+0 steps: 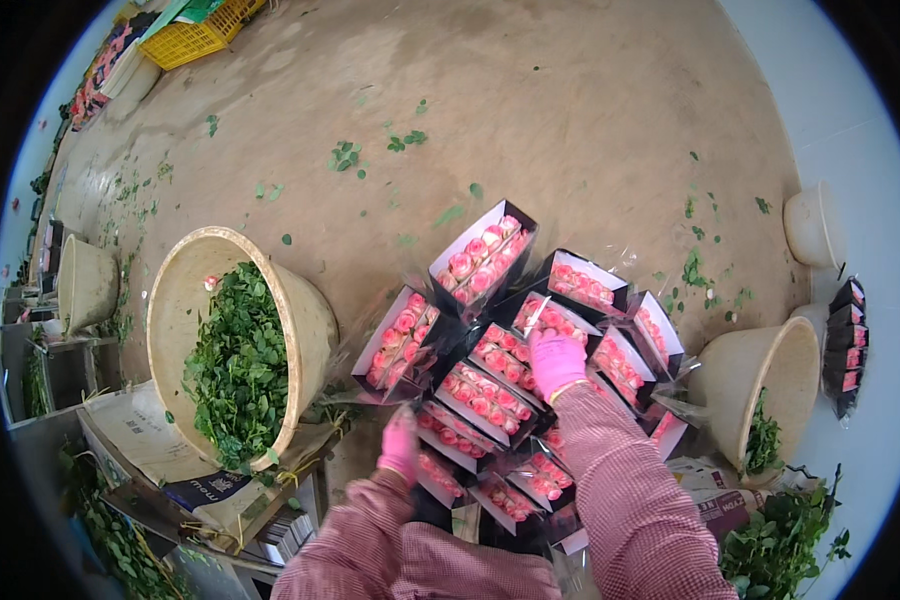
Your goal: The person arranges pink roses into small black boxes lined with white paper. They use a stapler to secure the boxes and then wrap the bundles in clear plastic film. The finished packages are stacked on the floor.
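Wrapped bunches of pink roses [485,400] stand packed together in front of me, heads up, in dark sleeves with pale inner faces. My right hand [557,362], in a pink glove, is closed at the near edge of one rose bunch [548,318] in the middle of the group. Its fingertips are partly hidden against the wrapping. My left hand [400,445], also pink-gloved, hovers by the group's near left side, below another rose bunch [398,338]. Motion smears its fingers, and nothing plainly shows in it.
On the left, a large tilted tub [315,330] holds green leaves. Another tub [705,385] with some leaves stands on the right near the white wall [860,170]. Flattened cardboard [135,430] lies at lower left. Loose leaves dot the floor; a yellow crate [185,45] sits far left.
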`<action>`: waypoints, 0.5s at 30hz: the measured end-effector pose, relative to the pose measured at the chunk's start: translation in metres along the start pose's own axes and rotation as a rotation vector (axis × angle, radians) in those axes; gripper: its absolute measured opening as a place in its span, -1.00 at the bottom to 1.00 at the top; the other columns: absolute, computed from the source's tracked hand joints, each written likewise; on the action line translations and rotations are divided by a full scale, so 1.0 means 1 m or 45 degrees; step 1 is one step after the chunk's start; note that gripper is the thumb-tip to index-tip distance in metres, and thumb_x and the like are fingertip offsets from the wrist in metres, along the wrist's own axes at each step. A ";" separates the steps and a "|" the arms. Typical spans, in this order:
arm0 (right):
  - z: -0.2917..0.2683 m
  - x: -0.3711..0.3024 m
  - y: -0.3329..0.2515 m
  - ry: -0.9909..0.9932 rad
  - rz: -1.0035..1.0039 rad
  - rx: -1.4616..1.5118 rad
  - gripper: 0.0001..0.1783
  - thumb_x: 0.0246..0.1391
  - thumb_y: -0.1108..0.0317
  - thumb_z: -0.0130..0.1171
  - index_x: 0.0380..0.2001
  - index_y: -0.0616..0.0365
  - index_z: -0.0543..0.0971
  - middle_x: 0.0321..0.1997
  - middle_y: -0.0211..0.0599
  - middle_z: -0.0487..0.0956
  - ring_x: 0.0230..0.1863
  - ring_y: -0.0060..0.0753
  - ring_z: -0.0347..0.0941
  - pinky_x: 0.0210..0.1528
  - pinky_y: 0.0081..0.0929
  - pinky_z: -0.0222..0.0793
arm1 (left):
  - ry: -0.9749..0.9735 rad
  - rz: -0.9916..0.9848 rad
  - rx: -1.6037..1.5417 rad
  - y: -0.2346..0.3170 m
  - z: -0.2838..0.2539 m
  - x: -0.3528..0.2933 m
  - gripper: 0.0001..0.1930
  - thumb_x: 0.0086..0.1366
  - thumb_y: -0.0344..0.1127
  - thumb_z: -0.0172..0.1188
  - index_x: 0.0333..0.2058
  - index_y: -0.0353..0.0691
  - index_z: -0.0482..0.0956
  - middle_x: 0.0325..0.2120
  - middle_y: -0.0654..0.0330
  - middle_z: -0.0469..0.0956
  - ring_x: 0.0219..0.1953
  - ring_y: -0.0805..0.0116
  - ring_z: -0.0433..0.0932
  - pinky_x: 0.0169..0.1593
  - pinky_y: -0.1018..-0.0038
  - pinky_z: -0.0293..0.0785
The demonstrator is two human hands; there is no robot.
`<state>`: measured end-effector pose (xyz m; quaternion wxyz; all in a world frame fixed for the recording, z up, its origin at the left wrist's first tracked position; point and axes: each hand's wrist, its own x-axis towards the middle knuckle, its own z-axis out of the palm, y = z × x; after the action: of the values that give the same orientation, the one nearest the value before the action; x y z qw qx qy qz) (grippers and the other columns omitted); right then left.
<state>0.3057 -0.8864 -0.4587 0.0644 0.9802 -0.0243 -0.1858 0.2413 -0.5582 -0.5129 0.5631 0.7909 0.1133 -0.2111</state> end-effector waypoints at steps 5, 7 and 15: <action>0.009 -0.067 0.038 0.007 0.090 0.094 -0.83 0.13 0.27 0.00 -0.32 0.06 0.55 -0.30 -0.26 0.54 -0.28 -0.26 0.58 -0.38 -0.28 0.45 | -0.128 0.217 0.388 0.056 0.027 -0.078 -0.67 0.36 -0.29 0.03 0.04 -0.29 0.48 -0.19 -0.09 0.59 -0.11 0.00 0.59 -0.04 0.28 0.50; 0.006 -0.069 0.031 0.035 0.155 -0.207 -0.80 0.14 0.26 0.00 -0.26 0.07 0.53 -0.30 -0.27 0.54 -0.27 -0.25 0.58 -0.40 -0.29 0.44 | -0.490 -0.182 0.757 0.042 0.029 -0.079 -0.70 0.37 -0.23 0.00 -0.06 -0.30 0.50 -0.20 -0.13 0.58 -0.12 -0.02 0.58 -0.05 0.25 0.48; -0.105 0.009 0.016 -0.702 -0.219 0.109 -0.55 0.10 0.07 0.11 -0.06 0.17 0.55 -0.17 -0.09 0.64 -0.06 -0.09 0.59 -0.13 -0.11 0.49 | 0.062 -0.261 0.494 0.059 -0.130 -0.034 -0.50 0.25 -0.19 0.18 0.11 -0.31 0.44 -0.04 -0.13 0.54 0.00 0.00 0.52 0.12 0.27 0.43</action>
<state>0.3526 -0.8909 -0.3626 -0.0019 0.8931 0.0346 -0.4486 0.2632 -0.4542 -0.4115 0.3730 0.8737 0.1639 -0.2658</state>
